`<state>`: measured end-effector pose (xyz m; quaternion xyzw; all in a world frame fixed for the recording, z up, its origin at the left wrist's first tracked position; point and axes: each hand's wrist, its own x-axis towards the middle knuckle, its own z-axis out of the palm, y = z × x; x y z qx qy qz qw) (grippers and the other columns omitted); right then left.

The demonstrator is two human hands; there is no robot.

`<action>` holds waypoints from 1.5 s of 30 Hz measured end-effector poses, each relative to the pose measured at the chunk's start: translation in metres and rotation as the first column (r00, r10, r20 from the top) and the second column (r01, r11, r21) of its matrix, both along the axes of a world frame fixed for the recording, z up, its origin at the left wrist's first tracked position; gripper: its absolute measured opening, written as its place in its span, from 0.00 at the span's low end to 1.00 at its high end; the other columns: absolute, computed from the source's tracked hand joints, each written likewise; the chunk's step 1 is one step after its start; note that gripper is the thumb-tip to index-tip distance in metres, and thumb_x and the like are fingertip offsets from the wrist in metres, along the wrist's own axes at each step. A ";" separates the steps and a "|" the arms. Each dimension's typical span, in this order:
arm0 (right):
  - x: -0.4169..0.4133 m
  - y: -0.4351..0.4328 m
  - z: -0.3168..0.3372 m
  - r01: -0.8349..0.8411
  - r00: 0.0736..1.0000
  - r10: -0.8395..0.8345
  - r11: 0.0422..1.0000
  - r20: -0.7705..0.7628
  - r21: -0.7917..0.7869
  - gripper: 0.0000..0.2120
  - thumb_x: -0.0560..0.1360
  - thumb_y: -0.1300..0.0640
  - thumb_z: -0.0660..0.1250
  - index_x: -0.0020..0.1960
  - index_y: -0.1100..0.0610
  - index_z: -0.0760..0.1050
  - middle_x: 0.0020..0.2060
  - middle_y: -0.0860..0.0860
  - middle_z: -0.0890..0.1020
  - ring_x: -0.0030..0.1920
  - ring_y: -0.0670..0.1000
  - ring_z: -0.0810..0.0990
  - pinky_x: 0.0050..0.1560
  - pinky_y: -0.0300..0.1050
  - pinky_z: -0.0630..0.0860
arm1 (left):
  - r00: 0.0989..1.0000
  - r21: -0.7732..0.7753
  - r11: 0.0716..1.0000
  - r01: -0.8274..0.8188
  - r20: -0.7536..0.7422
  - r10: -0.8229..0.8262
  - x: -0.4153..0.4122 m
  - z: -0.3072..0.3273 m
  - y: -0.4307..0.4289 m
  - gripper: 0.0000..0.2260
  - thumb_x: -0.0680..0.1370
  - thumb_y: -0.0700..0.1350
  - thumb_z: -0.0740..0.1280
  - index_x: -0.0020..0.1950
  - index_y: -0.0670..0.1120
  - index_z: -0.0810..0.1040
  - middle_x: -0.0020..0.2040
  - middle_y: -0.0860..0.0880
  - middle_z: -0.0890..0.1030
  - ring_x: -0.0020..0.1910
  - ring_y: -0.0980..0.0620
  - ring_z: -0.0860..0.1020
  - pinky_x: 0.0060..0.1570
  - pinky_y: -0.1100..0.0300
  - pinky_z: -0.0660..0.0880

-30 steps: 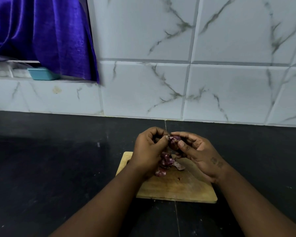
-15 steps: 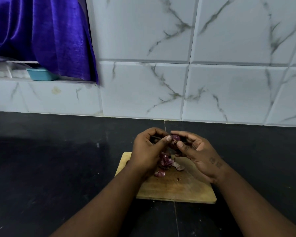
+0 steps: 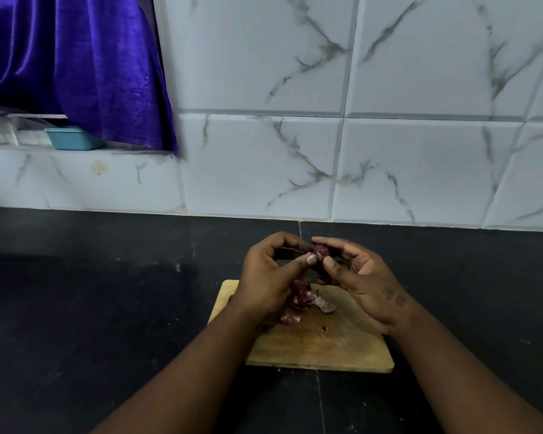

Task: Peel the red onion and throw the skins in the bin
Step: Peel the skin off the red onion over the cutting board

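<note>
A small red onion (image 3: pixel 321 250) is held above the far end of a wooden cutting board (image 3: pixel 320 346). My right hand (image 3: pixel 361 277) cups it from the right, fingers curled over the top. My left hand (image 3: pixel 270 277) pinches a bit of skin at the onion's near tip with thumb and forefinger. Most of the onion is hidden by my fingers. Loose purple skins (image 3: pixel 301 300) lie in a small heap on the board under my hands. No bin is in view.
The board rests on a black countertop (image 3: pixel 91 308) against a white marble-tiled wall (image 3: pixel 389 151). At the upper left a purple curtain (image 3: pixel 76 64) hangs over a ledge holding a teal container (image 3: pixel 71 138).
My hands have stayed in place over the board. The left thumb and forefinger shifted slightly along the onion's tip, picking at the skin.
</note>
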<state>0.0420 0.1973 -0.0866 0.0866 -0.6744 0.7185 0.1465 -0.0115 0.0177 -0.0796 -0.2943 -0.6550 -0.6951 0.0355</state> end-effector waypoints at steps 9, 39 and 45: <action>0.001 -0.003 0.000 -0.035 0.999 0.035 0.998 -0.007 -0.052 0.19 0.76 0.65 0.70 0.67 0.60 0.79 0.61 0.64 0.83 0.64 0.68 0.81 0.65 0.69 0.76 | 0.967 0.207 0.978 -0.007 0.252 -0.046 -0.006 0.001 0.002 0.06 0.83 0.35 0.67 0.47 0.41 0.79 0.39 0.47 0.84 0.37 0.54 0.84 0.40 0.59 0.84; -0.001 -0.001 0.002 -0.112 0.992 0.121 0.972 0.032 -0.204 0.16 0.79 0.62 0.66 0.65 0.60 0.80 0.55 0.61 0.84 0.46 0.52 0.82 0.49 0.46 0.83 | 0.945 -0.225 0.958 -0.179 0.231 0.231 -0.015 -0.006 -0.007 0.06 0.83 0.41 0.70 0.49 0.39 0.82 0.42 0.45 0.82 0.37 0.53 0.78 0.36 0.56 0.82; 0.000 -0.003 0.001 -0.098 0.992 0.109 0.984 0.066 -0.150 0.15 0.78 0.59 0.67 0.64 0.56 0.82 0.52 0.60 0.86 0.47 0.54 0.83 0.46 0.46 0.82 | 0.972 -0.407 0.902 -0.146 0.112 0.208 -0.015 -0.007 -0.008 0.08 0.78 0.34 0.72 0.45 0.46 0.84 0.43 0.47 0.86 0.41 0.50 0.85 0.46 0.46 0.85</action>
